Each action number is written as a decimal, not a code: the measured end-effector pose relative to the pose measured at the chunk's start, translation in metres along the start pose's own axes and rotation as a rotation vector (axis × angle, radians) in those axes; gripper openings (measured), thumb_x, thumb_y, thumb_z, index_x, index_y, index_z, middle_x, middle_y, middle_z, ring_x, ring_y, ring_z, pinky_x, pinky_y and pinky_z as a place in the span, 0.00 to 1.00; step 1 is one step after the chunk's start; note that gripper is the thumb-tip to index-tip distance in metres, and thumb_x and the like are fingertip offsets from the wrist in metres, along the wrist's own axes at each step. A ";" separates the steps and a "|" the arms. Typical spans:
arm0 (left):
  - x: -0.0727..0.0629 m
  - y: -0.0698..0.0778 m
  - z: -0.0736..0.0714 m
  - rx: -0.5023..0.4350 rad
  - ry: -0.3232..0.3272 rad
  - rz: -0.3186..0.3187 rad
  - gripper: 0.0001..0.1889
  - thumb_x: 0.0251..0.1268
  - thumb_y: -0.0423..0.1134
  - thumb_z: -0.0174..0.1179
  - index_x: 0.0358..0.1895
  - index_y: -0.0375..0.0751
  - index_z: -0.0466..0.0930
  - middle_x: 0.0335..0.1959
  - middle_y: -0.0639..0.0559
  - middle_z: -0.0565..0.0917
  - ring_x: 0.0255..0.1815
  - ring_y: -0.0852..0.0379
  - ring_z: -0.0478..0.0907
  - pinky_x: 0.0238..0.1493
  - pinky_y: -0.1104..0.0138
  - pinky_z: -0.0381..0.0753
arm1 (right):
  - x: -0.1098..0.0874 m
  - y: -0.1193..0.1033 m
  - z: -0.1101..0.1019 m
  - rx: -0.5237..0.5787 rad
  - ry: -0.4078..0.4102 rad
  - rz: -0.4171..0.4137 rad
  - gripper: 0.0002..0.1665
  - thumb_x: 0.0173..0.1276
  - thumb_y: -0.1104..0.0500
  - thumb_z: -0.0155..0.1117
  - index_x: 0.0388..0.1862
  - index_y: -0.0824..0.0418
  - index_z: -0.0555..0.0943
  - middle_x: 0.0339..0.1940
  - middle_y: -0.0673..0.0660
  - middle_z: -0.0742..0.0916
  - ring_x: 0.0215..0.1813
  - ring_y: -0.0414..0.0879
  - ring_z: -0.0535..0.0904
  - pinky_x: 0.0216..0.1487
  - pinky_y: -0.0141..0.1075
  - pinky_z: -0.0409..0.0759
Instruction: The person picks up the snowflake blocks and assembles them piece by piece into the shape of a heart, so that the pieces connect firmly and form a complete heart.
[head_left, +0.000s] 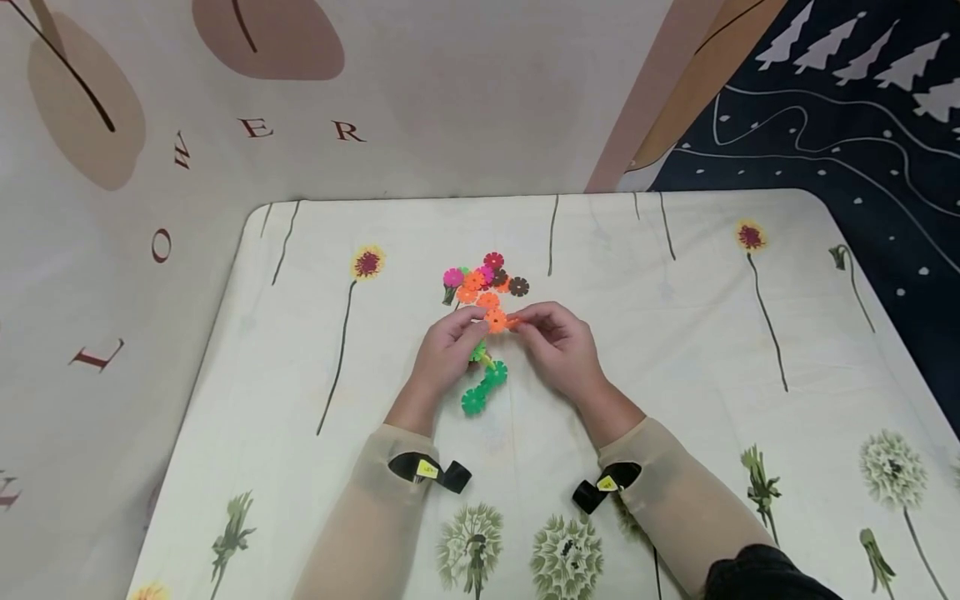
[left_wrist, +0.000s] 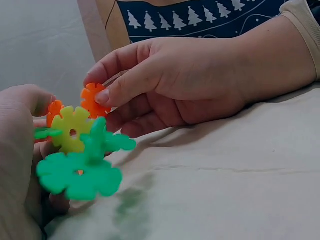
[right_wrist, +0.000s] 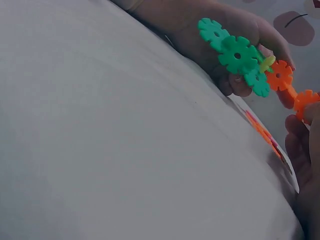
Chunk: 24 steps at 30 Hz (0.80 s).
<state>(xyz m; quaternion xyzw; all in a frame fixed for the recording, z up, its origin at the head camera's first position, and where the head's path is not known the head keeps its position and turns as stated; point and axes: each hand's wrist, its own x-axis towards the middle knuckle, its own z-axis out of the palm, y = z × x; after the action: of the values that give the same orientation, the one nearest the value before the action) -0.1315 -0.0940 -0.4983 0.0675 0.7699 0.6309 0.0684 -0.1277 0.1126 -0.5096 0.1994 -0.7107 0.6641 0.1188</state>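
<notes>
My left hand (head_left: 448, 348) grips a chain of joined snowflake-shaped plastic discs, with green discs (right_wrist: 237, 55) hanging at the near end. A yellow disc (left_wrist: 71, 129) and an orange disc (right_wrist: 279, 75) follow on in the chain, close by the left fingers. Between thumb and forefinger, my right hand (head_left: 561, 343) pinches another orange disc (left_wrist: 94, 100), held edge to edge with the chain's orange end. Both hands are close together over the white cloth, just in front of a small heap of loose discs (head_left: 474, 280).
The heap mixes orange, pink, red and dark brown discs, lying flat on the flower-printed cloth (head_left: 660, 350). Behind the table stands a pale backdrop (head_left: 480, 100) with printed letters. A dark blue cloth with white trees (head_left: 847, 125) is at the right.
</notes>
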 end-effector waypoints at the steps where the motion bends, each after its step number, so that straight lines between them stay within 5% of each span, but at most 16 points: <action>1: 0.000 0.000 0.000 -0.001 0.002 0.011 0.12 0.81 0.39 0.57 0.51 0.37 0.86 0.33 0.47 0.80 0.23 0.57 0.72 0.28 0.67 0.75 | 0.000 0.000 0.000 0.008 -0.010 0.001 0.08 0.72 0.78 0.66 0.48 0.73 0.84 0.44 0.67 0.91 0.48 0.43 0.88 0.52 0.34 0.87; 5: 0.001 0.001 0.001 0.002 0.013 0.035 0.10 0.81 0.38 0.58 0.43 0.36 0.86 0.27 0.50 0.78 0.22 0.57 0.71 0.27 0.68 0.72 | 0.000 0.000 -0.001 0.044 -0.030 0.004 0.09 0.72 0.79 0.65 0.48 0.74 0.83 0.43 0.67 0.90 0.47 0.44 0.88 0.51 0.35 0.87; 24: 0.002 0.000 0.003 -0.017 0.019 0.019 0.10 0.82 0.37 0.58 0.44 0.36 0.87 0.25 0.51 0.81 0.23 0.57 0.75 0.27 0.69 0.74 | 0.000 -0.002 0.001 0.068 0.045 0.047 0.09 0.72 0.79 0.65 0.49 0.77 0.80 0.45 0.70 0.88 0.43 0.48 0.88 0.48 0.36 0.88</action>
<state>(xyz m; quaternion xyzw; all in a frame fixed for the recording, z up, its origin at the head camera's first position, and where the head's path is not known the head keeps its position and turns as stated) -0.1326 -0.0911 -0.4984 0.0681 0.7643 0.6388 0.0558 -0.1273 0.1110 -0.5082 0.1716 -0.6893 0.6948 0.1124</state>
